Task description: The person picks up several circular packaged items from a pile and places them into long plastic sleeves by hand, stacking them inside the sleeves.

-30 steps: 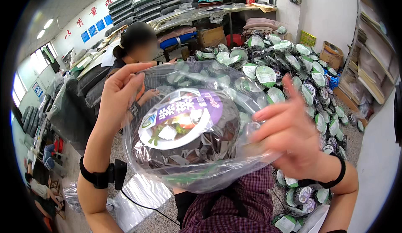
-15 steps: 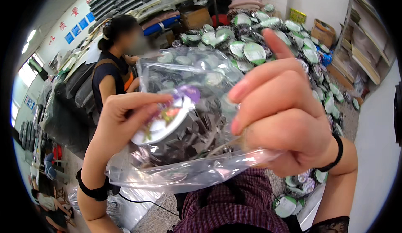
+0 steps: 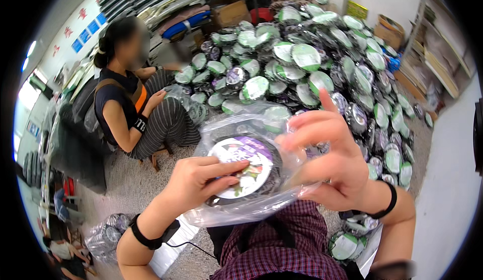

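Observation:
A round flat pack (image 3: 255, 151) of dark material, with a white-and-purple label, lies in a clear plastic bag (image 3: 221, 218) in front of my chest. My left hand (image 3: 201, 182) has its fingers and thumb closed on the label side of the pack. At the bag's right edge, my right hand (image 3: 332, 159) holds the film with curled fingers and thumb, its index finger pointing up. The right fingertips are partly blurred against the film. Both hands wear black bands at the wrists.
A large heap of similar round packs (image 3: 306, 57) covers the floor ahead and to the right. To the left, a person (image 3: 123, 96) sits low, hands near the heap. Shelving (image 3: 437, 53) stands at the right wall. Wrapped packs (image 3: 108, 232) lie at lower left.
The bag and both hands have come lower and farther from the camera. The label has turned to face up, with the left fingers lying across it. The right fingers have spread a little.

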`<action>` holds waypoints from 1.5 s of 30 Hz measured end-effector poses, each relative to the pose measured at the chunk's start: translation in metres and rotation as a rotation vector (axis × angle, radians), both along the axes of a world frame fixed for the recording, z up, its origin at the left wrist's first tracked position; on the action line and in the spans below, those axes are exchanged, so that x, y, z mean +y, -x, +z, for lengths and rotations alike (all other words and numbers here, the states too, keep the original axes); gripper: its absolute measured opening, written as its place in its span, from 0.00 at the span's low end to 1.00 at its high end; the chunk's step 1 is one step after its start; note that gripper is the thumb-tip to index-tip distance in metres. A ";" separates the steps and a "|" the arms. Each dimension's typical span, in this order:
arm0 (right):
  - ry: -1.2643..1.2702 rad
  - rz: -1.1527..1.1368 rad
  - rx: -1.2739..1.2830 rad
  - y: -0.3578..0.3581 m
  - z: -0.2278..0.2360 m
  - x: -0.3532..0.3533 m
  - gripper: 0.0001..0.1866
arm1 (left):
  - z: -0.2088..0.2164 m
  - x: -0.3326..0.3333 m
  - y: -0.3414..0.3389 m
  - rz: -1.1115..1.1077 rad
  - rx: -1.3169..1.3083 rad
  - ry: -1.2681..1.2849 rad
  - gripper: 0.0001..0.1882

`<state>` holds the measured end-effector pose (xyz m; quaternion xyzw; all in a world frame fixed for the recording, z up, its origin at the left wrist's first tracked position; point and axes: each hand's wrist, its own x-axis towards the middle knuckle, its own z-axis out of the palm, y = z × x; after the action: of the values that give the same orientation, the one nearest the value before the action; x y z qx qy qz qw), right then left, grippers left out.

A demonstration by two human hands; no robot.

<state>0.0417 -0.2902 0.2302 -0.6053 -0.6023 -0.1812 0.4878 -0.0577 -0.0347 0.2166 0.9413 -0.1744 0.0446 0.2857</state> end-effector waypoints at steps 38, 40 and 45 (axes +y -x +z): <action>1.160 0.191 0.368 -0.056 -0.339 0.111 0.77 | 0.020 0.176 0.129 1.116 -0.251 0.719 0.22; 1.097 0.203 0.354 -0.054 -0.356 0.127 0.76 | 0.021 0.177 0.131 1.128 -0.234 0.677 0.22; 0.890 0.062 0.747 -0.068 -0.396 0.162 0.61 | 0.002 0.162 0.121 1.124 -0.144 0.579 0.23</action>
<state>0.1098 -0.1278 -0.1658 -0.7572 -0.4250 0.3294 0.3708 -0.1786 0.1275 0.2186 0.7684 0.3465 0.2960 0.4493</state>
